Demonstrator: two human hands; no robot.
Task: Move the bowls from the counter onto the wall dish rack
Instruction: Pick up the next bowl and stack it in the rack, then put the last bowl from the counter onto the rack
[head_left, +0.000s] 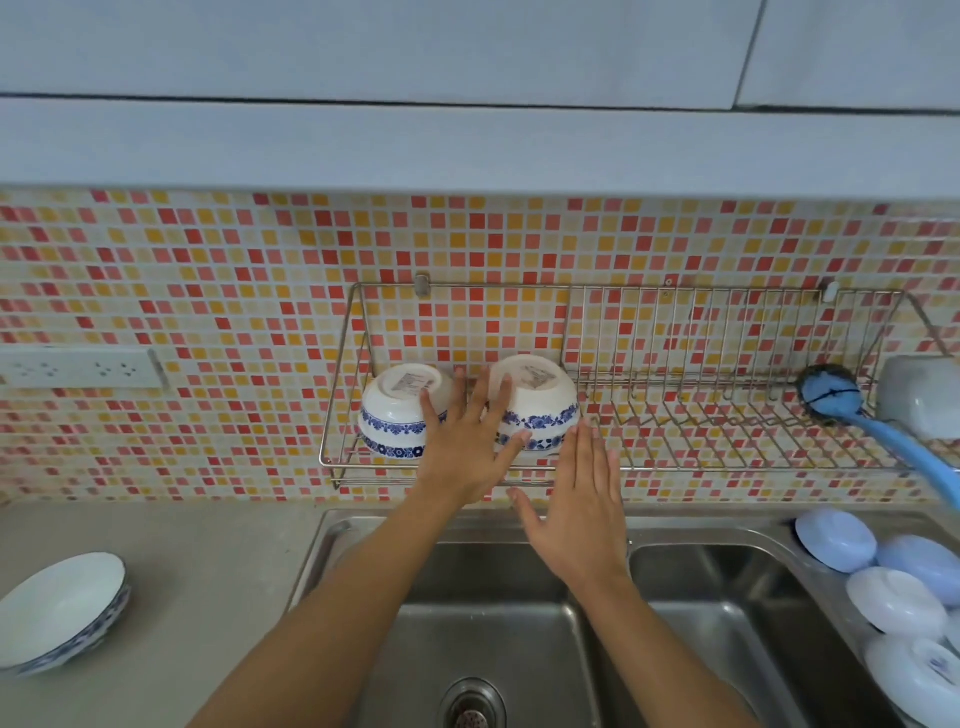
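Note:
Two stacks of white bowls with blue flower bands sit upside down in the left part of the wire wall rack (727, 415): one stack (395, 410) at the left, another (540, 405) to its right. My left hand (462, 441) is spread flat between them, fingers apart, in front of the rack and overlapping both stacks. My right hand (576, 499) hovers open just below and right of the right stack, holding nothing. A shallow blue-rimmed bowl (57, 613) rests upright on the counter at the far left.
A double steel sink (691, 597) lies below the rack. Several pale blue and white lids or dishes (893, 597) lean at the sink's right edge. A blue-handled brush (852, 410) and a white cup (924, 395) hang at the rack's right end. A socket strip (78, 369) is on the tiled wall.

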